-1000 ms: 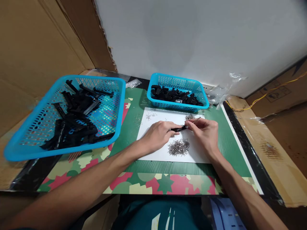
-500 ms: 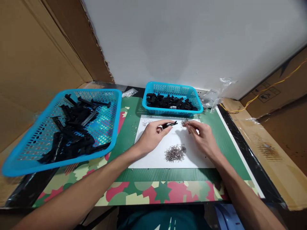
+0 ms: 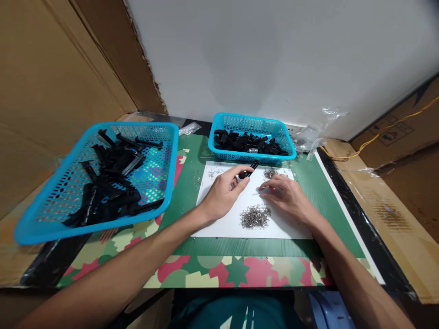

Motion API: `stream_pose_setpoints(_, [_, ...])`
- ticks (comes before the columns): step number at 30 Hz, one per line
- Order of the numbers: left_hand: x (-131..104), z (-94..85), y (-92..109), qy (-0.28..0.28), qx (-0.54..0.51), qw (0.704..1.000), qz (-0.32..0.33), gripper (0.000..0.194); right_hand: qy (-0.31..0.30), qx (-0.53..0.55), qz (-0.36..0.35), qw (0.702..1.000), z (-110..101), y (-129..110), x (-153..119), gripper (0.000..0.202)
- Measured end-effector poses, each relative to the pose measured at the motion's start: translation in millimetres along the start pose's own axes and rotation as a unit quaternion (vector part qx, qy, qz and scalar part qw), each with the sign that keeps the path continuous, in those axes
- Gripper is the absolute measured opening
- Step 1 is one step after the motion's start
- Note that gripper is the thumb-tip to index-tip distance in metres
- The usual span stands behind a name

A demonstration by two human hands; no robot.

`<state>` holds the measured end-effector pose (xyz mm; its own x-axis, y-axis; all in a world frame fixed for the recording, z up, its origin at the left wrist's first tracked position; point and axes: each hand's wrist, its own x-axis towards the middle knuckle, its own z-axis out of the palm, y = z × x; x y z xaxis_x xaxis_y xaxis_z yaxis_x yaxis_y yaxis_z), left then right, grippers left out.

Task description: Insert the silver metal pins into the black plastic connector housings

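My left hand (image 3: 224,192) is closed on a small black plastic part (image 3: 249,172), pinched between thumb and fingers, its slim end pointing up and away. My right hand (image 3: 286,196) hovers over the white sheet (image 3: 219,228), thumb and index fingertips slightly apart; I see nothing clear between them. Just beyond its fingers lies a small pile of tiny metal pieces, probably springs (image 3: 270,173). A larger pile of the same bits (image 3: 255,216) sits nearer to me, below and left of the right hand.
At the left stands a blue basket (image 3: 171,169) of long black parts. A smaller blue basket (image 3: 252,158) with black pieces is at the back against the wall. Loose metal bits (image 3: 214,172) lie at the sheet's far left. Plastic bags (image 3: 307,137) rest at back right.
The black part has tilted so its slim end points more upward. My right hand has come down from beside the far small pile, and its fingertips have parted.
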<state>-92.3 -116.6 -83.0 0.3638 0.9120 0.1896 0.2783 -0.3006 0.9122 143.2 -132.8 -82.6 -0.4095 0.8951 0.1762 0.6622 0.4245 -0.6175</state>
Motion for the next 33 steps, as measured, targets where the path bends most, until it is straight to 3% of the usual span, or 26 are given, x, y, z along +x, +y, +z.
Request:
stream_pose_setpoints(4, [-2.3, 1.9, -1.8, 0.008, -0.002, 1.000, 0.002, 0.036, 0.005, 0.014, -0.003, 1.000, 1.1, 3.9, 0.0, 0.007])
stream_pose_setpoints(9, [-3.1, 4.0, -4.8, 0.018, -0.022, 1.000, 0.005, 0.060, 0.018, 0.036, -0.006, 0.999, -2.3, -0.2, -2.2, 0.004])
stream_pose_setpoints(13, [-4.2, 4.5, -3.9, 0.037, 0.016, 0.999, 0.014, 0.051, 0.114, 0.093, -0.007, 0.989, -0.7, -11.8, -5.2, 0.006])
stream_pose_setpoints(18, [-9.1, 4.9, -0.9, 0.063, 0.081, 0.991, 0.083, 0.043, 0.208, 0.108, -0.036, 0.971, 7.5, -25.3, -6.5, 0.005])
stream_pose_setpoints(25, [-13.3, 6.1, -4.1, 0.115, 0.150, 0.966, 0.176, 0.034, 0.197, 0.103, -0.079, 0.972, 8.9, -29.2, -6.8, 0.009])
stream_pose_setpoints(33, [-13.4, 5.2, -6.3, 0.120, 0.182, 0.952, 0.215, 0.033, 0.165, 0.101, -0.107, 0.975, 6.6, -25.4, -8.4, 0.015])
